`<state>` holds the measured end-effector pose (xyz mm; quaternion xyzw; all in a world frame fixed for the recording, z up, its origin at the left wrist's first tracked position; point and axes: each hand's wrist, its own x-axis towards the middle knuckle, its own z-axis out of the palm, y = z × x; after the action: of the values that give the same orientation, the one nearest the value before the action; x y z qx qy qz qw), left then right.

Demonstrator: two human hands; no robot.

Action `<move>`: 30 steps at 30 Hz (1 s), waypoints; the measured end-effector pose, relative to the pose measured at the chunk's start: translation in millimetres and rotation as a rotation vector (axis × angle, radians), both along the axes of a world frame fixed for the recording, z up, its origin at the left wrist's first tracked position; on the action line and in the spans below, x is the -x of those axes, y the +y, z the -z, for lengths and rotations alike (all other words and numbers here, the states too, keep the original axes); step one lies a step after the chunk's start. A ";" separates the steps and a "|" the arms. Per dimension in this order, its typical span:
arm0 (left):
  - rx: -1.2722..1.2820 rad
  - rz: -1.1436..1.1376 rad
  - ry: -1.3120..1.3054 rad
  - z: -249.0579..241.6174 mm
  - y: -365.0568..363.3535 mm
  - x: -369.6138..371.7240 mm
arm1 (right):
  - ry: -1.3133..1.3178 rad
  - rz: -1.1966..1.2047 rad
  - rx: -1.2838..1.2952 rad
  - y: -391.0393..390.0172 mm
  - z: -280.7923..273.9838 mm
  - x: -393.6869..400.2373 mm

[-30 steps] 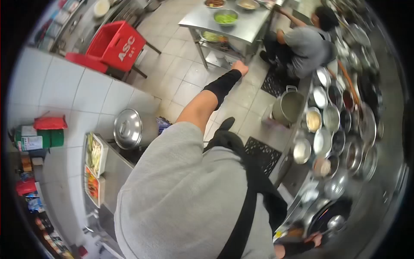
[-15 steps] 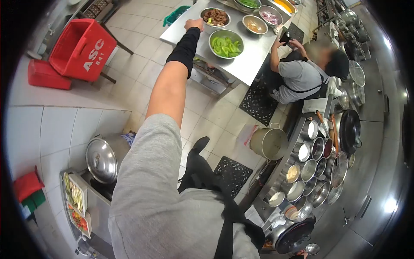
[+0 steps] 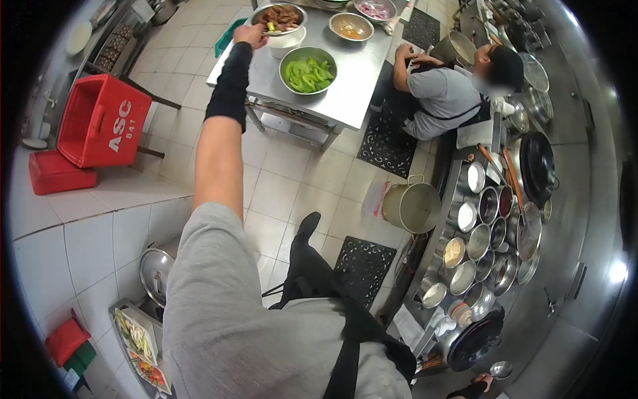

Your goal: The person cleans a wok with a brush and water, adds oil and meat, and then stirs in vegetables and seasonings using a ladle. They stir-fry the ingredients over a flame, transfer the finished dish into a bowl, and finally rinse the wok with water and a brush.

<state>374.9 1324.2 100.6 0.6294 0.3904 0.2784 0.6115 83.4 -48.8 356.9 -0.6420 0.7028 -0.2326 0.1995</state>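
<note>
My left hand (image 3: 251, 34) is closed on the rim of a metal bowl of brown meat pieces (image 3: 280, 18), raised over a white bowl (image 3: 288, 44) on the steel table (image 3: 345, 110). A metal bowl of sliced green peppers (image 3: 308, 70) sits nearer me, and a bowl with orange-brown contents (image 3: 351, 27) stands to its right. Low at the right edge of the view, my right hand (image 3: 484, 380) holds a ladle (image 3: 501, 370), its round metal cup showing beside my fingers. A dark wok (image 3: 476, 340) is just above that hand.
A person in a grey shirt (image 3: 438, 93) crouches right of the table. Several metal pots of ingredients (image 3: 477, 241) line the stove counter. A large pot (image 3: 411, 207) stands on the floor near a black mat (image 3: 364, 271). Red crates (image 3: 105, 123) are at left, vegetable trays (image 3: 141, 339) below.
My left hand has taken up the meat bowl, uncovering a white bowl beneath. The view has shifted, and the ladle shows further up with my right hand. The crouching person's hands have lowered.
</note>
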 end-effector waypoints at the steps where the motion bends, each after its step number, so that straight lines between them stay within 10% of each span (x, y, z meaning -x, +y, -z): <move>1: -0.135 0.001 0.030 -7.7 2.5 5.7 | -0.008 0.014 -0.015 -15.2 8.1 9.1; 5: -0.350 0.111 0.086 -104.9 -65.7 47.6 | -0.397 -0.357 -0.011 -14.2 39.4 61.6; 14: -0.117 0.881 -0.169 -254.4 -526.4 105.6 | 0.582 -0.575 0.210 -102.5 140.2 134.3; 17: 0.108 1.191 -0.219 -244.1 -719.0 130.0 | -0.424 -0.450 -0.270 -93.3 180.5 151.6; 19: 0.143 1.439 -0.119 -255.0 -849.4 151.0 | -0.126 -0.355 0.037 -52.5 175.8 143.3; 25: 0.178 1.894 -0.082 -190.9 -1183.1 166.5 | -0.582 -0.308 -0.113 -45.2 162.1 205.6; 30: -0.866 1.820 -0.578 -103.3 -1406.1 175.8 | -0.645 -0.231 -0.241 -55.7 145.6 251.7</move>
<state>199.1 -81.8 203.9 0.7602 -0.5242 -0.0310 0.3825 -168.3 -104.5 211.3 -0.5825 0.5490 -0.3146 0.5102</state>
